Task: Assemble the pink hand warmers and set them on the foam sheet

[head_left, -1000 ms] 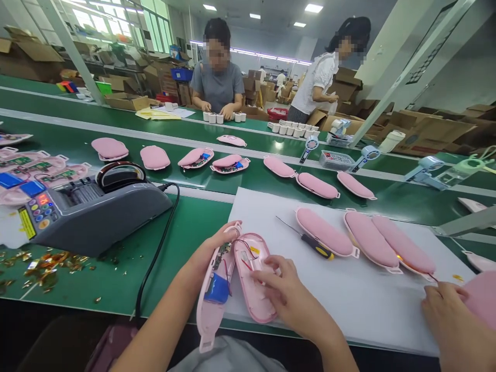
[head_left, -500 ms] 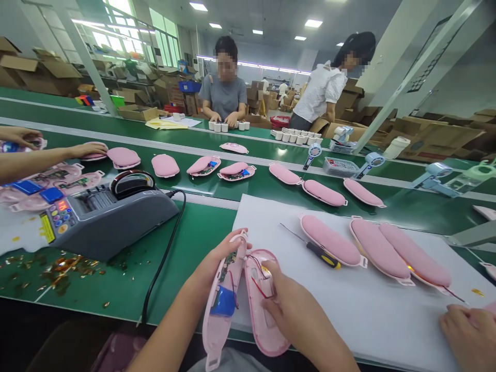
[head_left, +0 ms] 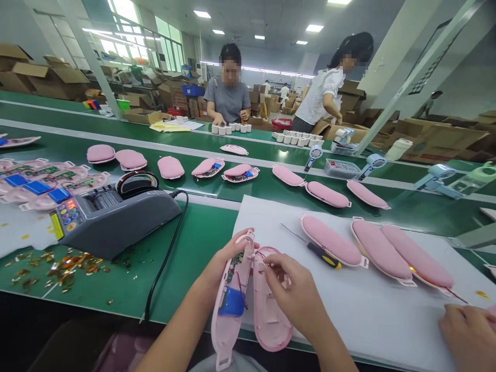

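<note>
My left hand [head_left: 221, 262] grips the left half of an opened pink shell [head_left: 231, 305] that carries a circuit board and a blue battery [head_left: 231, 308]. Beside it lies the other pink shell half [head_left: 271, 320], joined to the first by red wires. My right hand [head_left: 296, 292] rests on that half, fingers pinched at the wires near its top end. Both halves sit at the near edge of a white sheet [head_left: 360, 305].
A yellow-handled screwdriver [head_left: 320, 253] and three closed pink units [head_left: 377, 250] lie on the sheet. A grey tape dispenser [head_left: 112, 214] with its black cable stands at left, gold scraps around it. Another person's hand [head_left: 467, 333] is at lower right. More pink units ride the green belt; two people work behind.
My right hand has slid up the right shell half to the wires at its top. The arms that reached in from the left are gone, and the view has shifted slightly.
</note>
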`<act>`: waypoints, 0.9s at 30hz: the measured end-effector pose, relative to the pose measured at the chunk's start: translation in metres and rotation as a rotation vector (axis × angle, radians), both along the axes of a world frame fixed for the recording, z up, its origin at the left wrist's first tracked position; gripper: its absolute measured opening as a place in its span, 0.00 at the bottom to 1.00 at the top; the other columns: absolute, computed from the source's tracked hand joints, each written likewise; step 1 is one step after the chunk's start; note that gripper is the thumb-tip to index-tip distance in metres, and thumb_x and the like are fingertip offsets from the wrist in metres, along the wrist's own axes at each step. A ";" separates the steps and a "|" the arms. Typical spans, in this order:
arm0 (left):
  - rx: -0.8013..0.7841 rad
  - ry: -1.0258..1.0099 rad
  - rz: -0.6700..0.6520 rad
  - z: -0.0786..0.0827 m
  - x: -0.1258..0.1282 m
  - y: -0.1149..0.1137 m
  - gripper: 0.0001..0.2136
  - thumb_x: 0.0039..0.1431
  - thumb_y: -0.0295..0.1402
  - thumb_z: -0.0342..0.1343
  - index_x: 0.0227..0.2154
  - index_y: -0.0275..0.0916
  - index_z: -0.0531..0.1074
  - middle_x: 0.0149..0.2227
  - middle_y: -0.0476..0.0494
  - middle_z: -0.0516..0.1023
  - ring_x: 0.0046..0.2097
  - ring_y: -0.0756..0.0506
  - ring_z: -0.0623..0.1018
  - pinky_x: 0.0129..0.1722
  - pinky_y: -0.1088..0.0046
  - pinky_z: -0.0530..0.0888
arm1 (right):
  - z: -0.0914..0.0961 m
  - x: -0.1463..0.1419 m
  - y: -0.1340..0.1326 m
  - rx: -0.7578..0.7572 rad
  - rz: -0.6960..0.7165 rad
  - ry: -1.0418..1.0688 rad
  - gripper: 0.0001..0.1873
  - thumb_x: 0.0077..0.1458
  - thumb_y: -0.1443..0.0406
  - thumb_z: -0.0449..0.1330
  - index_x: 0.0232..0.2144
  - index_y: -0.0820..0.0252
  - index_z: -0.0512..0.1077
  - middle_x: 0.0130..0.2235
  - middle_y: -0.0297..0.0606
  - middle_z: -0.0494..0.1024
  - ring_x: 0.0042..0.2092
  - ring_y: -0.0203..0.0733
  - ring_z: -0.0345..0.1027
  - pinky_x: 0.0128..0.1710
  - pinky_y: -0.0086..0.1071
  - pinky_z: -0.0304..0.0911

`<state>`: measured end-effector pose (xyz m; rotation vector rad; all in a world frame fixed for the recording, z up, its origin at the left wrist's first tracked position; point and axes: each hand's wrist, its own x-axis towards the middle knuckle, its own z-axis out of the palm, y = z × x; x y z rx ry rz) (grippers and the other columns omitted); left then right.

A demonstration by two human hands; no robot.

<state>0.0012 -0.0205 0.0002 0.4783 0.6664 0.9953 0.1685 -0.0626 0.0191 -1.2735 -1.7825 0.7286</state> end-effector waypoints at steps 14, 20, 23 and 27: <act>0.062 0.021 -0.036 0.004 0.007 -0.009 0.27 0.44 0.39 0.67 0.50 0.42 0.71 0.40 0.42 0.78 0.35 0.45 0.77 0.37 0.69 0.71 | 0.001 -0.007 0.010 -0.632 0.079 0.449 0.14 0.46 0.59 0.62 0.35 0.58 0.67 0.23 0.28 0.70 0.21 0.32 0.63 0.16 0.24 0.56; 0.050 0.049 -0.003 0.007 0.013 -0.013 0.28 0.40 0.39 0.69 0.48 0.41 0.72 0.39 0.43 0.77 0.32 0.48 0.76 0.34 0.73 0.70 | 0.006 -0.007 0.001 -0.483 0.056 0.195 0.09 0.53 0.61 0.55 0.31 0.60 0.73 0.25 0.32 0.71 0.24 0.34 0.63 0.24 0.28 0.59; 0.036 0.040 0.008 0.007 0.015 -0.014 0.28 0.39 0.39 0.69 0.47 0.41 0.72 0.38 0.44 0.77 0.32 0.49 0.76 0.33 0.74 0.70 | 0.008 -0.010 0.000 -0.360 0.052 0.019 0.10 0.56 0.64 0.52 0.28 0.60 0.72 0.26 0.34 0.72 0.27 0.36 0.64 0.27 0.30 0.58; 0.040 0.047 0.024 0.005 0.015 -0.014 0.29 0.38 0.39 0.70 0.47 0.41 0.72 0.38 0.44 0.77 0.34 0.48 0.76 0.35 0.74 0.70 | 0.008 -0.011 0.004 -0.248 0.068 -0.119 0.11 0.58 0.66 0.49 0.28 0.59 0.70 0.30 0.36 0.76 0.32 0.40 0.67 0.33 0.32 0.58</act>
